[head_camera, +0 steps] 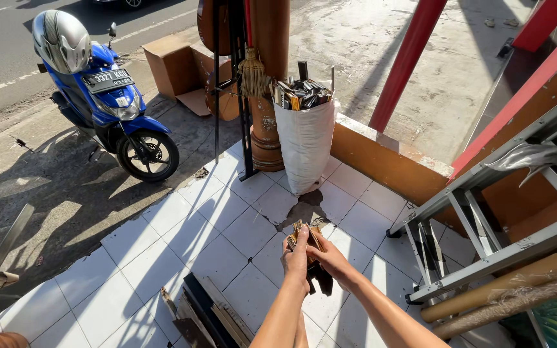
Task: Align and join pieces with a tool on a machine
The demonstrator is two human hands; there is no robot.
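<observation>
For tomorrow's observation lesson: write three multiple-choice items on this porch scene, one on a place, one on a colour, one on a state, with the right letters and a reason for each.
1. Where does the white sack stand?
A. On the tiled floor beside the brown pillar
B. On the scooter's seat
C. On top of the ladder

2. What colour is the scooter's body?
A. Red
B. Blue
C. Green

3. How are the person's hands?
A. Both empty and apart
B. One resting on the ladder
C. Both together on a bundle of brown strips

Answers:
1 A, the white sack rests on the tiled floor next to the brown pillar.
2 B, the scooter has blue panels under a grey helmet.
3 C, left hand and right hand both grip the bundle of brown strips.
</observation>
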